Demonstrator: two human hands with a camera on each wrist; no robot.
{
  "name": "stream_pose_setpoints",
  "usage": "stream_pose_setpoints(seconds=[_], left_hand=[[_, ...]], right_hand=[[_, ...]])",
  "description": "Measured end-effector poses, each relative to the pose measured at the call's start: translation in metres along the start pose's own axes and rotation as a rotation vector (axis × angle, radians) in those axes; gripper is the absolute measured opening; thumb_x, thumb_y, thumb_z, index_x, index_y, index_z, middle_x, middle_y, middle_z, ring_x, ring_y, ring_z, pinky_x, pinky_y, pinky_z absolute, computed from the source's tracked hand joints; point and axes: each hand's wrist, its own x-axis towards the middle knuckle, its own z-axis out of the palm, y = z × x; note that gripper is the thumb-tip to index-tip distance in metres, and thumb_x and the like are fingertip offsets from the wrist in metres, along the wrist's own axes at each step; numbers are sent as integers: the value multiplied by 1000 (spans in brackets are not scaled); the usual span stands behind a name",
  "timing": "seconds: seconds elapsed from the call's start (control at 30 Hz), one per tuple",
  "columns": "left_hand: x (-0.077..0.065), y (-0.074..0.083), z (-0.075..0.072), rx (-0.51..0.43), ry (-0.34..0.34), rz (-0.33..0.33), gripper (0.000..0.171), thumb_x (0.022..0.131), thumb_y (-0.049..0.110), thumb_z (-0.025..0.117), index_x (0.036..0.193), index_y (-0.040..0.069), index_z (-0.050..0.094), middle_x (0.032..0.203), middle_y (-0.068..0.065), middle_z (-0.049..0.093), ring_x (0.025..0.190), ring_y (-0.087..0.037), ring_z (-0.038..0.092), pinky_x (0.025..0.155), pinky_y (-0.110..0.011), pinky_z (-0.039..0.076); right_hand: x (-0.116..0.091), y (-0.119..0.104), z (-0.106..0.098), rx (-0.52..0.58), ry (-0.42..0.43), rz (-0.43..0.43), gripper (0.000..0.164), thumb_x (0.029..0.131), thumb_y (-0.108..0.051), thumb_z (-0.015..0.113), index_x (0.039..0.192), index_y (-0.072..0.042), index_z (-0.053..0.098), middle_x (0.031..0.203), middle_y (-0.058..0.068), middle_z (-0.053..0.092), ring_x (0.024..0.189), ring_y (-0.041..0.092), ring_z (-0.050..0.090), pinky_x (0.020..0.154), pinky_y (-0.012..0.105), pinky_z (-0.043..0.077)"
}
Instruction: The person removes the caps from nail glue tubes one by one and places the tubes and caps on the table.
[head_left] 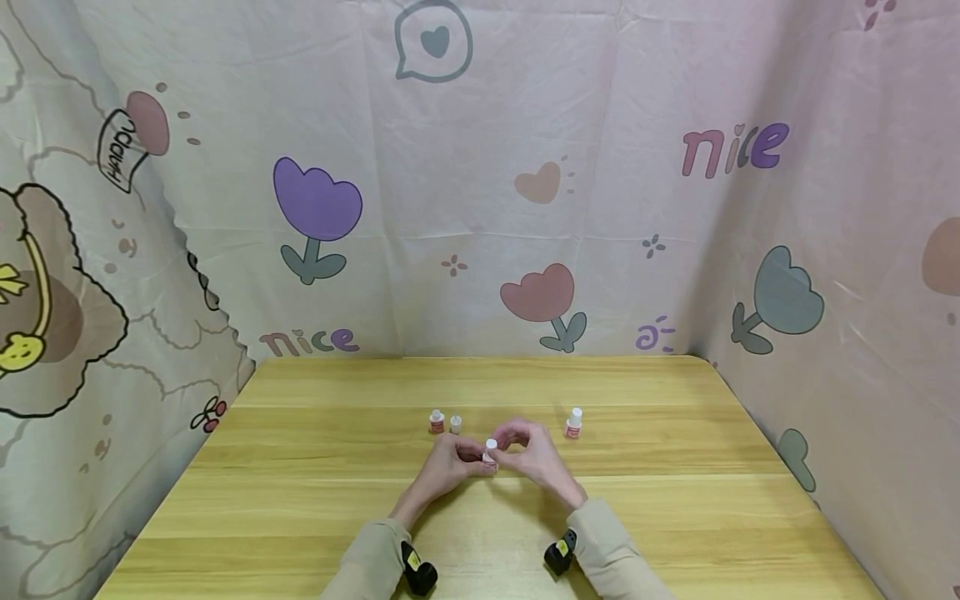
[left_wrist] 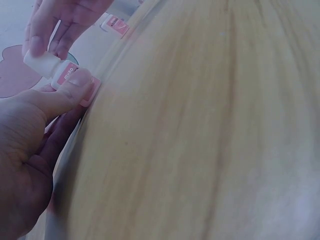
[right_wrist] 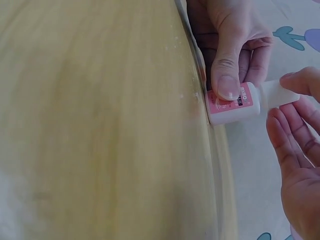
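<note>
A small white bottle (right_wrist: 232, 107) with a pink label stands on the wooden table between the two hands. My left hand (head_left: 444, 468) holds its body, the thumb laid across the label in both wrist views. At the top, my right hand (head_left: 536, 457) pinches the white cap (right_wrist: 279, 94) between thumb and fingers. The cap sits in line with the bottle's neck. Just beyond my left hand is another small bottle (head_left: 437, 422) with a red label and a narrow white top. Beside that one rests a loose white cap (head_left: 456, 424).
Farther right, past my right hand, a capped bottle (head_left: 573, 423) stands upright. The wooden table (head_left: 315, 500) ends at a printed cloth backdrop (head_left: 450, 183), with more cloth on both sides. Black cameras (head_left: 417, 571) are strapped at the sleeves.
</note>
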Motion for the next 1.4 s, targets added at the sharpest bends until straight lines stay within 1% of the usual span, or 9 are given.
stream_pose_setpoints(seconds=[0.1,0.23,0.5,0.63,0.77,0.93,1.17,1.27,1.4], left_hand=[[0,0,0,-3,0,1,17,80,-2,80,95,-6,76,92,-25,76,82,-27,74,70,-16,54],[0,0,0,-4,2,2,17,80,-2,81,96,-6,76,92,-25,76,82,-27,74,70,-16,54],[0,2,0,2,1,8,16,80,-2,81,95,-5,77,91,-24,76,82,-30,74,70,-17,55],[0,3,-1,4,1,10,16,80,-2,81,94,-5,77,90,-25,76,82,-31,74,70,-18,55],[0,2,-1,2,-1,12,16,80,-2,81,94,-5,77,90,-25,76,81,-30,75,70,-18,55],[0,2,-1,1,-3,15,16,80,-2,81,95,-6,77,91,-24,76,81,-29,75,70,-18,55],[0,0,-1,-1,-5,21,16,80,-2,80,95,-6,76,91,-24,76,83,-32,75,71,-18,56],[0,0,-1,-2,-8,21,16,80,-2,80,96,-5,76,91,-24,76,83,-32,75,71,-18,56],[0,0,-1,-2,-10,15,16,80,-2,80,96,-5,77,92,-24,77,83,-33,75,72,-18,56]], right_hand=[[0,0,0,6,-17,-6,18,83,-3,78,100,-1,72,98,17,71,85,4,64,89,30,57],[-1,-2,-1,9,-26,18,21,84,-5,78,103,-1,71,100,16,72,87,5,65,91,30,56],[0,-1,0,5,-7,65,26,82,-10,82,104,-3,70,98,16,72,86,11,64,88,42,56],[0,-1,1,7,-1,59,22,82,-7,81,101,-3,70,96,14,72,84,8,64,88,35,57],[1,0,2,3,-6,25,19,82,-2,78,100,-1,71,98,15,72,85,6,64,88,30,57],[0,1,2,13,-22,21,20,83,0,77,102,0,71,103,17,70,89,7,65,92,33,57],[0,-6,1,-11,-15,78,23,84,-4,79,105,0,70,100,17,71,88,11,64,89,40,56],[0,-2,1,-21,-8,92,23,83,-6,80,104,-2,70,98,16,71,86,10,63,86,38,55],[0,0,1,-13,-4,58,22,83,-6,80,102,-3,70,97,14,71,85,7,63,85,31,56]])
